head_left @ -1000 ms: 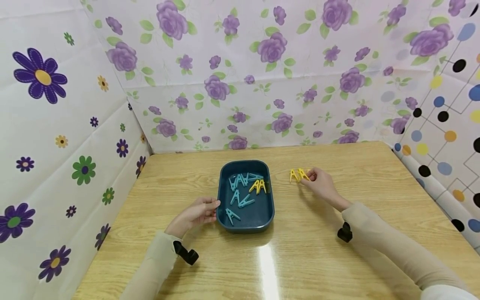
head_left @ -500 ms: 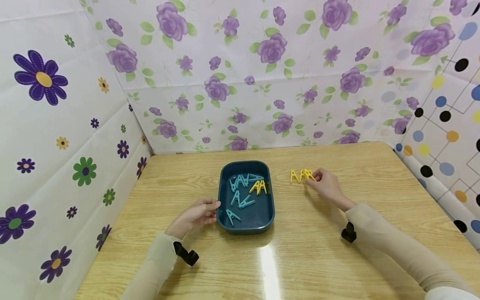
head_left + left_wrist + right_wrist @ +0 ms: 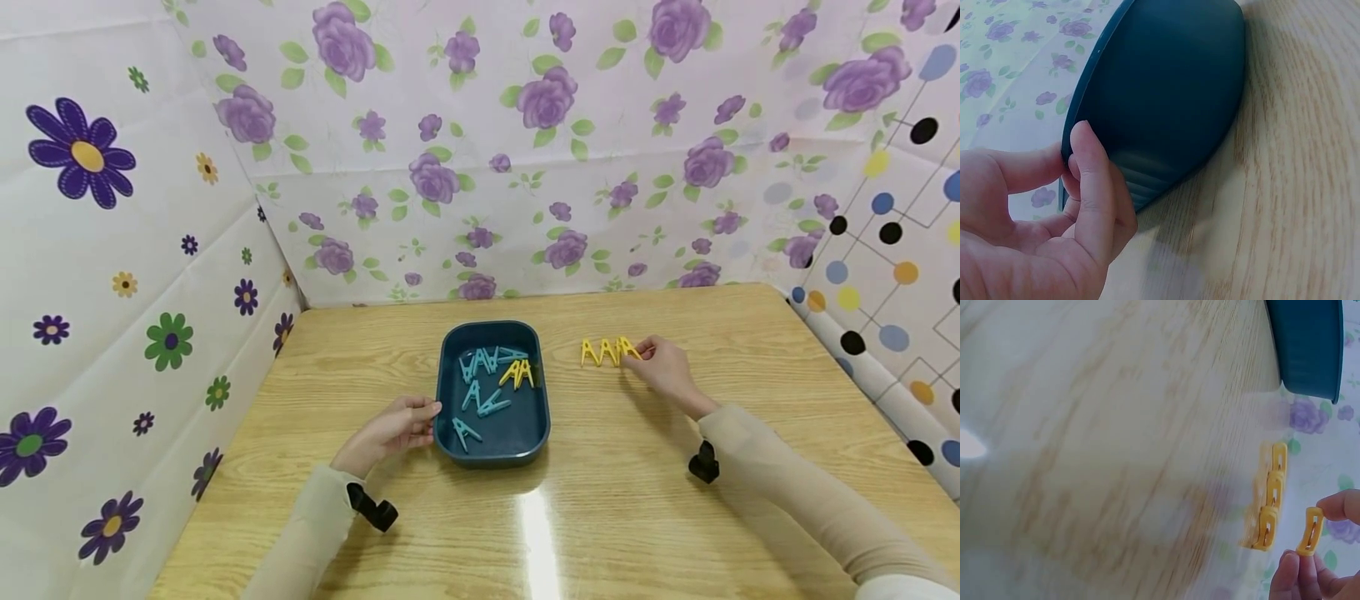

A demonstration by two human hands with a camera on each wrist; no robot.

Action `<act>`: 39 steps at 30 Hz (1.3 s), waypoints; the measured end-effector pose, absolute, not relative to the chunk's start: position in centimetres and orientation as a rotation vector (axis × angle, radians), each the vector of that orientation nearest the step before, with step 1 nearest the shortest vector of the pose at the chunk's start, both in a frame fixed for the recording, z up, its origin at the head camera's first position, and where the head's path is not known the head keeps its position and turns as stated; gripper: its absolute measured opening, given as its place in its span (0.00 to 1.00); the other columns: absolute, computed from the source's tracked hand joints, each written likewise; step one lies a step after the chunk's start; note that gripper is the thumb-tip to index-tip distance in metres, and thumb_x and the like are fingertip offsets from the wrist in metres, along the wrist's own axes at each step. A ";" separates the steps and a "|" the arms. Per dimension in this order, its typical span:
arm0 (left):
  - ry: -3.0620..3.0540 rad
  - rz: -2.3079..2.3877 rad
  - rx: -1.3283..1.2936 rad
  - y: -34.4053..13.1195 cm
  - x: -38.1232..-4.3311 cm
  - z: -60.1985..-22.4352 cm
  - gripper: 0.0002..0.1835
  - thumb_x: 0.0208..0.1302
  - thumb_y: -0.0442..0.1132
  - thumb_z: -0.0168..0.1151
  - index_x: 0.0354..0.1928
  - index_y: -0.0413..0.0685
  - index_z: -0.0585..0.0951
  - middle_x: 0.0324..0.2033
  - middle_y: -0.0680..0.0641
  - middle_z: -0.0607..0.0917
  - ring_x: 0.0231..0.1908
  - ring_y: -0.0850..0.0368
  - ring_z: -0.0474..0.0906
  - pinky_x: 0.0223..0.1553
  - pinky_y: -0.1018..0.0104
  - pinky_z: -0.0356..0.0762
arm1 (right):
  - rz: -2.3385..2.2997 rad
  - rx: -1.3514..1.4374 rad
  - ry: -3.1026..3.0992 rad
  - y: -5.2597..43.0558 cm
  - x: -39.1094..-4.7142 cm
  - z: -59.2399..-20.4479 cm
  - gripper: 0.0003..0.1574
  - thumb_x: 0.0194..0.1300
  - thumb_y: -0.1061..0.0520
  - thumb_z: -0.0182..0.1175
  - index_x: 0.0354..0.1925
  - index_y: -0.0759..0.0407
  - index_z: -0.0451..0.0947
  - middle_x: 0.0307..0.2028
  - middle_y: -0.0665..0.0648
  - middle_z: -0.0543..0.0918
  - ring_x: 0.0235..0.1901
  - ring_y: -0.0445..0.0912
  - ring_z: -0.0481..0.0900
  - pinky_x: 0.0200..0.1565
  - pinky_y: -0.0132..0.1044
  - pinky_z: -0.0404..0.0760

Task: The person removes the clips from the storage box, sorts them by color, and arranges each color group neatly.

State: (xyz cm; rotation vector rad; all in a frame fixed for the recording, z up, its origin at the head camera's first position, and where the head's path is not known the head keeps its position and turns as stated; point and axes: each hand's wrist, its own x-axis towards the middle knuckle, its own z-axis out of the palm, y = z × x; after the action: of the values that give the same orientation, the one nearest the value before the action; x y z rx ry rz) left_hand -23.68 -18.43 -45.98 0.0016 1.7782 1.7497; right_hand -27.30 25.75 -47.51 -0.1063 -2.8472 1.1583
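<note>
My left hand (image 3: pixel 393 429) grips the left rim of a dark blue plastic bin (image 3: pixel 491 457), with thumb and fingers on either side of the wall in the left wrist view. Inside lie several blue clothespins (image 3: pixel 471 393) and two yellow clothespins (image 3: pixel 523 372). To the right of the bin, my right hand (image 3: pixel 667 372) pinches a yellow clothespin (image 3: pixel 1311 531) between thumb and fingertips. Beside it on the table, three more yellow clothespins (image 3: pixel 1274 490) stand in a row, legs down, the held one at the row's right end.
The wooden table (image 3: pixel 345 358) runs back to a flowered cloth wall (image 3: pixel 420 225). Patterned sheets also hang at the left (image 3: pixel 168 250) and right. Each wrist wears a black camera mount (image 3: pixel 372 507). Glare lies on the table in front of the bin.
My right hand has shifted a little to the right along the row with a yellow clothespin, and more of the row shows. The left hand and the bin have stayed put.
</note>
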 end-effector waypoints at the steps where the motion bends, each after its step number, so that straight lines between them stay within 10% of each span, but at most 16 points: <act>1: 1.778 1.750 0.004 -18.5 -23.7 -46.0 0.08 0.73 0.39 0.51 0.43 0.39 0.73 0.25 0.53 0.78 0.26 0.63 0.75 0.30 0.74 0.80 | 1.151 -0.112 -2.848 25.8 -27.3 -47.5 0.19 0.64 0.50 0.60 0.44 0.65 0.73 0.36 0.63 0.77 0.26 0.46 0.73 0.26 0.34 0.73; 20: 1.758 1.763 0.007 -18.6 -23.6 -45.9 0.08 0.74 0.38 0.50 0.44 0.39 0.73 0.26 0.52 0.78 0.26 0.63 0.75 0.31 0.74 0.80 | 1.100 -0.238 -2.905 27.4 -27.8 -47.7 0.22 0.66 0.48 0.58 0.45 0.67 0.72 0.36 0.63 0.78 0.29 0.48 0.74 0.28 0.34 0.71; 39: 1.756 1.792 -0.013 -18.5 -23.5 -46.1 0.11 0.73 0.39 0.53 0.47 0.37 0.72 0.25 0.53 0.78 0.26 0.64 0.75 0.30 0.74 0.80 | 1.090 -0.224 -2.988 28.3 -29.4 -48.1 0.19 0.66 0.53 0.53 0.19 0.57 0.70 0.11 0.47 0.66 0.14 0.41 0.61 0.19 0.33 0.62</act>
State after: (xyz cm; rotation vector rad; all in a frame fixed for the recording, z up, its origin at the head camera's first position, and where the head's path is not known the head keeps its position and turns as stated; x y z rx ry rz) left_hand -23.48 -18.53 -46.07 -0.0132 1.7560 1.7920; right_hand -29.39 28.30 -48.14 -0.2241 -2.9878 1.0897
